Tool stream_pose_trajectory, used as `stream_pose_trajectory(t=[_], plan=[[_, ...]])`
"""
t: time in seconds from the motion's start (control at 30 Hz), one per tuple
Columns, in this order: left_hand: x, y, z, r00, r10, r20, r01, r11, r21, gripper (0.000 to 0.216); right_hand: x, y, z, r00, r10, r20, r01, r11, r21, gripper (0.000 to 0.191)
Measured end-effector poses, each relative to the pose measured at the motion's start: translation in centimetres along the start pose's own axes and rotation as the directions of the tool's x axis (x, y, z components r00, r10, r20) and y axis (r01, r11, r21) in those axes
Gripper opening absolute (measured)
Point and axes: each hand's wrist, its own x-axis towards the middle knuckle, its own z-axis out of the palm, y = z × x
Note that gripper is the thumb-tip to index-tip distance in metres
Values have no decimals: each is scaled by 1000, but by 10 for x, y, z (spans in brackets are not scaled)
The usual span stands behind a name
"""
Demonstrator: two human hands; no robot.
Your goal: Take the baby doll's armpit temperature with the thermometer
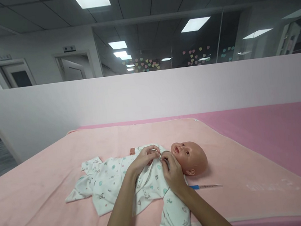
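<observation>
A baby doll (192, 157) lies on its back, head to the right, dressed in a white baby outfit (152, 180) with small teal and grey prints. My left hand (146, 156) is at the doll's upper chest, fingers curled and pinching the cloth near the neckline. Beside it, my right hand (170, 167) pinches the same edge close to the doll's chin. The fingertips of both hands almost meet, and what lies between them is too small to make out. One doll hand (132, 151) sticks out of the far sleeve. The near sleeve (175, 215) hangs toward the front edge.
A thin stick with a blue end, like a thermometer (206, 186), lies just right of the doll's shoulder. Under everything is a peach blanket (40, 198) on a pink surface (272, 135). A white low wall (164, 93) stands behind.
</observation>
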Motion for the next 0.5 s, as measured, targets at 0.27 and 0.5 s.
stream_pose_trajectory(t=[0.27, 0.5], plan=[[0, 1, 1, 1000, 24, -5, -24, 1000, -9, 14, 1, -3, -3, 1000, 22, 21, -24, 997, 72, 15], [2, -3, 0, 1000, 24, -11, -23, 1000, 14, 13, 3, -3, -3, 998, 57, 9, -58, 991, 121, 13]])
